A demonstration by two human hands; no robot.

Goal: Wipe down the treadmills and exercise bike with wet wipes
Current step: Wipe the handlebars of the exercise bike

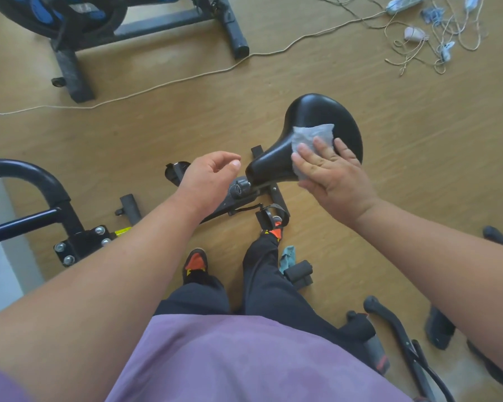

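The black saddle (317, 117) of an exercise bike sits at the centre of the view, seen from above. A pale grey wet wipe (310, 137) lies on the saddle's near right side. My right hand (331, 172) presses flat on the wipe with straight fingers. My left hand (209, 172) hovers just left of the saddle's narrow nose, fingers loosely curled, holding nothing. Below the nose are the black adjustment knob (240, 187) and the bike's frame.
A second exercise bike (70, 30) stands at the top left. Black handlebars (26, 181) curve in from the left. A long cord (157, 85) and tangled cables (436, 33) lie on the wooden floor. A blue cloth (288, 256) lies by my right leg. Black equipment parts (404, 338) sit at bottom right.
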